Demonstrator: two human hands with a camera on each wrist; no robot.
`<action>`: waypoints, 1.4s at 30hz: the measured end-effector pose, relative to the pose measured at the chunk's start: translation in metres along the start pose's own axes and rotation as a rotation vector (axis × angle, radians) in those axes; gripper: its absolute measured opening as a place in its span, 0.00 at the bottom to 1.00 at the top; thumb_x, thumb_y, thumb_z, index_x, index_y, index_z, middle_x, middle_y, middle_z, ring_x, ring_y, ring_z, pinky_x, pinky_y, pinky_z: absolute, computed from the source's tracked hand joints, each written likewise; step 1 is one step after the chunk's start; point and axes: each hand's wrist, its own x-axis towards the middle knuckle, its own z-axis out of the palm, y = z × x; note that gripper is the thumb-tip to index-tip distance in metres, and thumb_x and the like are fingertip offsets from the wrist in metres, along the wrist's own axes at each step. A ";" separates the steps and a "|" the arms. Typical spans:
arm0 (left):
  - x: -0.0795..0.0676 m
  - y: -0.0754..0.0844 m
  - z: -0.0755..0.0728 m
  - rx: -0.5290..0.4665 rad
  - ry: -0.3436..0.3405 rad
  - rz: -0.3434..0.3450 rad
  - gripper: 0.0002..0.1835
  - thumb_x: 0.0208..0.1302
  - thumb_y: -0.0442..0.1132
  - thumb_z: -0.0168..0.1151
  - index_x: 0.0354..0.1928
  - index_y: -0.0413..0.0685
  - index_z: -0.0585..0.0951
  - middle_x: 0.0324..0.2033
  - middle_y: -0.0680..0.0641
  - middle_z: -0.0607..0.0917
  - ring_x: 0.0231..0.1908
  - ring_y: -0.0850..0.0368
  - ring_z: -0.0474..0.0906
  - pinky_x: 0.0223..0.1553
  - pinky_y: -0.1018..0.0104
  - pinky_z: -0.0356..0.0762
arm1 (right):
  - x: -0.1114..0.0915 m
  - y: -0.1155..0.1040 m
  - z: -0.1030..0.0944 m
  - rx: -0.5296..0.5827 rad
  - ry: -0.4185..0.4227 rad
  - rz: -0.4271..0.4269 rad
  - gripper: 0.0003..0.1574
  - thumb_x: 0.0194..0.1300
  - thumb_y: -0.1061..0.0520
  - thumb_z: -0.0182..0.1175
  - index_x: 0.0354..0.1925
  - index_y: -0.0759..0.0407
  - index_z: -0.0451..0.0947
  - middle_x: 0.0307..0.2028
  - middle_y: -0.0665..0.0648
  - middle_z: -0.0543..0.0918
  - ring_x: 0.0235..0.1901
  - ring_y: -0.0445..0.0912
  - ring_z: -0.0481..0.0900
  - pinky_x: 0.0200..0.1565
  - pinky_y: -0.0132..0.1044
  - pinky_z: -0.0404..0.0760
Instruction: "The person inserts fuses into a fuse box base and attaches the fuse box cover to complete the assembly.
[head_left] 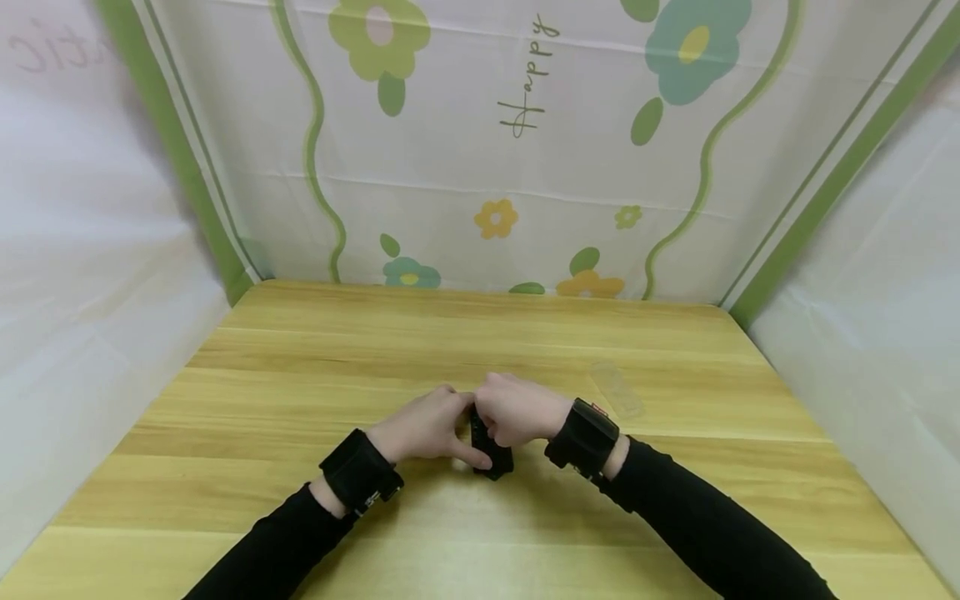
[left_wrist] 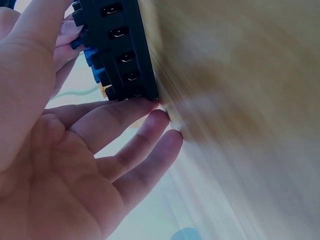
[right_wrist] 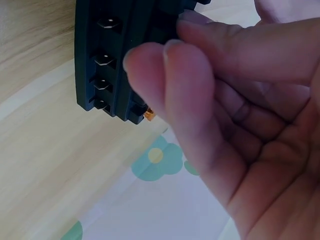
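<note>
A small black block [head_left: 491, 450] stands on the table between the two hands. In the left wrist view, the block [left_wrist: 117, 47] has a row of slots with metal pieces inside and a stepped, knobbed upper side. My left hand [head_left: 431, 425] grips it, thumb at the near end and fingertips low at the far end, close to the tabletop. The right hand [head_left: 521, 408] is bent over its top with curled fingers; in the right wrist view, thumb and fingertips meet the block's upper side, hiding what lies between them. An orange bit [right_wrist: 149, 114] shows at one end.
A clear flat plastic piece [head_left: 617, 389] lies on the wooden table [head_left: 300, 350], to the right of the block. White cloth walls with printed flowers [head_left: 495, 218] enclose the back and both sides. Both wrists wear black bands [head_left: 358, 473].
</note>
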 end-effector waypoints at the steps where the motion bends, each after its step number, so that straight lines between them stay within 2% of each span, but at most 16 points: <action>1: 0.000 0.000 0.000 -0.004 0.002 0.003 0.25 0.46 0.61 0.72 0.41 0.54 0.77 0.18 0.53 0.69 0.16 0.66 0.57 0.20 0.75 0.57 | 0.001 -0.001 -0.001 -0.001 -0.002 -0.003 0.28 0.48 0.72 0.56 0.15 0.51 0.50 0.17 0.46 0.44 0.19 0.40 0.42 0.21 0.29 0.45; 9: -0.002 -0.001 -0.002 -0.008 0.006 0.009 0.25 0.47 0.61 0.71 0.40 0.54 0.77 0.18 0.53 0.67 0.16 0.66 0.57 0.20 0.75 0.58 | 0.006 -0.001 -0.004 -0.007 -0.011 -0.036 0.29 0.49 0.72 0.56 0.15 0.50 0.48 0.17 0.46 0.43 0.19 0.40 0.41 0.22 0.29 0.45; 13: -0.003 -0.002 -0.003 -0.009 0.010 0.012 0.24 0.46 0.61 0.72 0.37 0.54 0.79 0.18 0.53 0.71 0.16 0.67 0.58 0.20 0.75 0.58 | 0.010 -0.002 -0.004 -0.018 -0.013 -0.052 0.29 0.50 0.72 0.56 0.14 0.50 0.49 0.16 0.46 0.44 0.19 0.39 0.41 0.22 0.29 0.45; 17: -0.003 -0.003 -0.004 -0.006 0.014 0.026 0.22 0.46 0.60 0.72 0.36 0.53 0.80 0.16 0.53 0.70 0.14 0.67 0.56 0.19 0.75 0.56 | 0.012 -0.004 -0.003 -0.034 -0.013 -0.041 0.29 0.50 0.69 0.62 0.15 0.50 0.53 0.15 0.45 0.46 0.17 0.38 0.44 0.20 0.27 0.47; 20: -0.003 -0.003 -0.003 -0.006 0.004 0.027 0.23 0.47 0.60 0.72 0.37 0.52 0.80 0.15 0.54 0.66 0.13 0.67 0.54 0.18 0.74 0.54 | 0.010 -0.005 -0.001 -0.047 -0.015 -0.029 0.28 0.52 0.68 0.62 0.15 0.49 0.53 0.15 0.45 0.46 0.17 0.38 0.45 0.20 0.27 0.47; 22: -0.002 -0.002 -0.002 -0.004 -0.001 0.014 0.24 0.47 0.61 0.71 0.38 0.52 0.79 0.16 0.54 0.66 0.15 0.67 0.56 0.19 0.75 0.56 | 0.006 -0.005 -0.001 -0.044 -0.016 -0.024 0.29 0.52 0.69 0.61 0.15 0.50 0.52 0.16 0.46 0.45 0.18 0.39 0.44 0.21 0.28 0.47; 26: -0.001 -0.001 -0.001 0.015 -0.009 -0.016 0.27 0.47 0.62 0.71 0.42 0.52 0.78 0.21 0.52 0.73 0.18 0.66 0.60 0.21 0.75 0.59 | -0.001 -0.001 -0.003 0.011 -0.044 -0.007 0.30 0.55 0.70 0.60 0.15 0.50 0.52 0.17 0.46 0.45 0.19 0.39 0.44 0.21 0.28 0.48; 30: -0.001 0.000 -0.001 0.019 -0.024 -0.025 0.29 0.47 0.62 0.71 0.46 0.52 0.78 0.24 0.49 0.76 0.19 0.65 0.60 0.22 0.75 0.58 | -0.004 0.006 -0.006 0.087 -0.110 0.011 0.28 0.59 0.68 0.58 0.13 0.50 0.56 0.17 0.46 0.46 0.19 0.39 0.44 0.22 0.28 0.48; 34: -0.001 0.000 -0.002 0.021 -0.030 -0.032 0.32 0.48 0.62 0.70 0.49 0.49 0.77 0.27 0.48 0.77 0.22 0.64 0.61 0.24 0.74 0.59 | -0.004 0.011 -0.011 0.104 -0.132 0.037 0.23 0.60 0.68 0.58 0.12 0.50 0.68 0.14 0.44 0.52 0.17 0.38 0.47 0.22 0.27 0.53; 37: -0.001 0.001 -0.003 0.033 -0.031 -0.045 0.33 0.47 0.63 0.70 0.49 0.49 0.77 0.29 0.47 0.79 0.23 0.63 0.62 0.25 0.73 0.61 | -0.002 0.012 -0.014 0.100 -0.134 0.051 0.17 0.60 0.66 0.60 0.17 0.52 0.78 0.12 0.41 0.63 0.15 0.36 0.57 0.22 0.24 0.62; 39: -0.002 0.002 -0.003 0.042 -0.034 -0.055 0.33 0.47 0.64 0.69 0.49 0.50 0.77 0.30 0.48 0.79 0.25 0.62 0.64 0.26 0.73 0.62 | 0.000 0.012 -0.014 0.105 -0.150 0.054 0.13 0.59 0.64 0.61 0.20 0.53 0.81 0.14 0.40 0.70 0.15 0.35 0.64 0.23 0.24 0.67; 42: -0.002 0.002 -0.002 0.046 -0.038 -0.063 0.33 0.47 0.65 0.69 0.47 0.49 0.76 0.28 0.49 0.77 0.24 0.62 0.64 0.24 0.73 0.63 | 0.002 0.013 -0.015 0.116 -0.191 0.053 0.10 0.59 0.62 0.63 0.23 0.52 0.83 0.16 0.39 0.74 0.18 0.35 0.71 0.26 0.24 0.70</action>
